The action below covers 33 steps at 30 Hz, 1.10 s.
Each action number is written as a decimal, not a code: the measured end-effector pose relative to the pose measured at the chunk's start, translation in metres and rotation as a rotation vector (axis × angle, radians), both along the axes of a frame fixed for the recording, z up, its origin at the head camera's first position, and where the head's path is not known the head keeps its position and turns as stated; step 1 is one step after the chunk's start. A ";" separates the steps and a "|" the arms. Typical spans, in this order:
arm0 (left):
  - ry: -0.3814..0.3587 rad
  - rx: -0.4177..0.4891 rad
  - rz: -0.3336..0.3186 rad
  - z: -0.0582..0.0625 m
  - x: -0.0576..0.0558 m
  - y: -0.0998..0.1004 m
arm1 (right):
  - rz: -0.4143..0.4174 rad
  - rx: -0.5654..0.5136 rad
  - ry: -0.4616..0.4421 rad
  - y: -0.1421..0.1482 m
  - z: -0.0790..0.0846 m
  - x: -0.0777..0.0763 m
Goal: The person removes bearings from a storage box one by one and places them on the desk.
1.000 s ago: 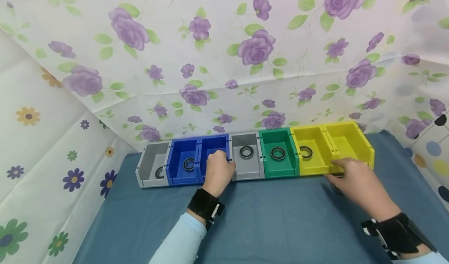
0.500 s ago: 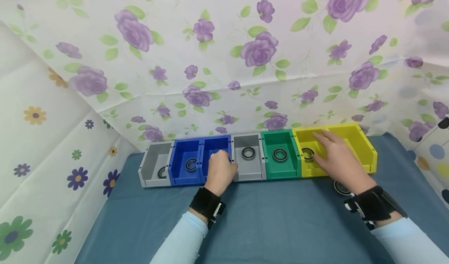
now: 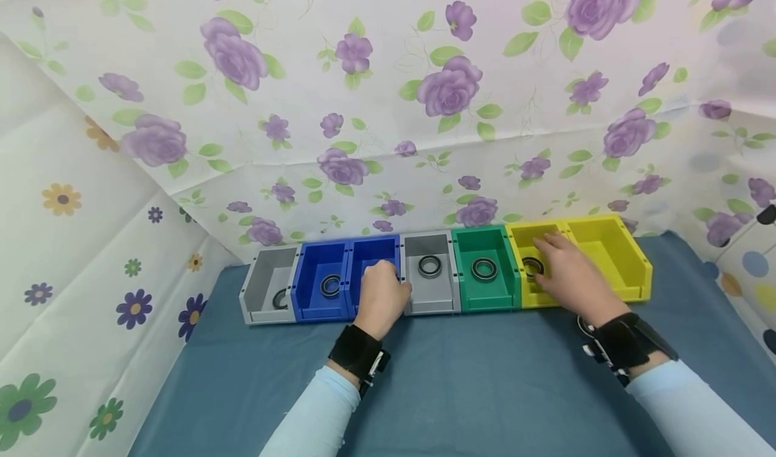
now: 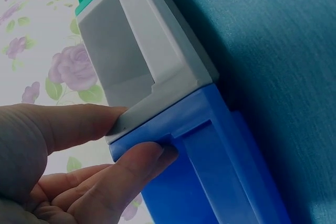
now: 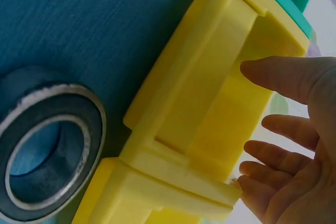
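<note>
My left hand [image 3: 382, 296] is at the front of the right blue bin [image 3: 362, 245]. In the left wrist view its thumb and finger pinch the adjoining walls of that blue bin and the grey bin [image 4: 173, 72]. My right hand [image 3: 572, 276] is over the left yellow bin [image 3: 536, 231], its fingers spread and loosely bent, with nothing between them in the right wrist view. Just left of its fingertips a ball bearing [image 3: 533, 266] leans in that yellow bin. Another bearing [image 5: 94, 135] lies on the cloth in front of the yellow bins, partly hidden by my right wrist in the head view.
The bins stand in one row on a blue cloth [image 3: 473, 389]. Bearings lie in the green bin [image 3: 483, 269], the middle grey bin [image 3: 429, 265], the left blue bin [image 3: 330, 285] and the left grey bin [image 3: 280, 299]. A flowered curtain [image 3: 388, 106] hangs close behind.
My right hand has moved left and away from the front of the right yellow bin, to over the left yellow bin. The left hand has kept its hold on the bin walls.
</note>
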State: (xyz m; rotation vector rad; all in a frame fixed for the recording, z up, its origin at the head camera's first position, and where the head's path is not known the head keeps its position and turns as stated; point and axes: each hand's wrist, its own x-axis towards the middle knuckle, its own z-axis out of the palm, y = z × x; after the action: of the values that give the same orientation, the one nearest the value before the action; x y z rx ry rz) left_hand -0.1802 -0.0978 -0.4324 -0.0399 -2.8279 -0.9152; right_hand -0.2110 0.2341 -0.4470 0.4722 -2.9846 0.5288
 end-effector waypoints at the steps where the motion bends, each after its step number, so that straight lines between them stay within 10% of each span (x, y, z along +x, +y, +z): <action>1: 0.001 -0.001 -0.001 0.000 0.000 0.000 | 0.000 0.010 0.005 -0.001 -0.001 -0.001; 33: -0.015 0.017 0.004 -0.001 -0.001 -0.001 | 0.055 0.167 -0.157 -0.022 -0.021 -0.018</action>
State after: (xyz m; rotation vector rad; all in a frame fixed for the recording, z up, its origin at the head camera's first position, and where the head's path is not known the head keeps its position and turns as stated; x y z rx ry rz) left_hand -0.1814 -0.0991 -0.4339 -0.0251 -2.8332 -0.9420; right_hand -0.2287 0.2121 -0.4681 0.5512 -3.1905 0.3361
